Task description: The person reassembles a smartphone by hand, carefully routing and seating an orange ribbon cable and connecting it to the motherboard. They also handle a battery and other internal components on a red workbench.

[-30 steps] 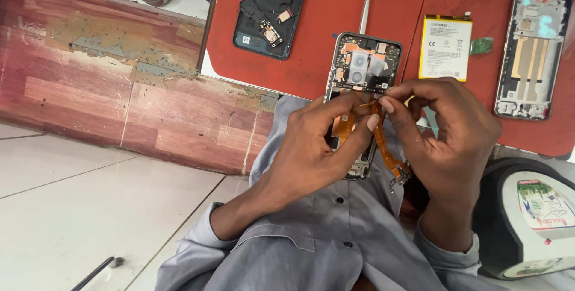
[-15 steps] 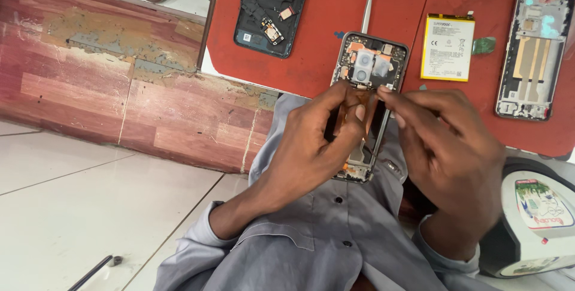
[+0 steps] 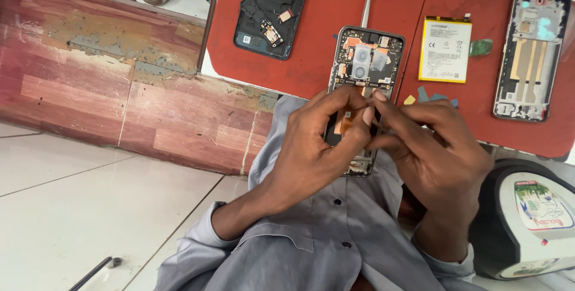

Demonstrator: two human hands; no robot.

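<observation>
An opened phone (image 3: 369, 58) with bare circuit boards and two camera lenses lies half on the red mat (image 3: 323, 39), its lower end over my lap. My left hand (image 3: 314, 147) wraps over the phone's left side, thumb and fingertips pressing on an orange flex cable (image 3: 344, 124) inside it. My right hand (image 3: 432, 147) comes in from the right, its thumb and forefinger pinched together at the cable's right edge, touching my left fingertips. The phone's lower half is hidden under both hands.
On the mat lie a dark phone back cover (image 3: 269, 9), a thin metal tool (image 3: 366, 3), a white battery (image 3: 445, 49), a green scrap (image 3: 481, 47) and a phone frame (image 3: 532, 57). A round black-and-white device (image 3: 533, 225) sits lower right. A thin tool (image 3: 90, 273) lies on the tiled floor.
The orange cable, held up and bent between both hands a second ago, now lies flat inside the phone. Both hands have closed in over the phone's middle.
</observation>
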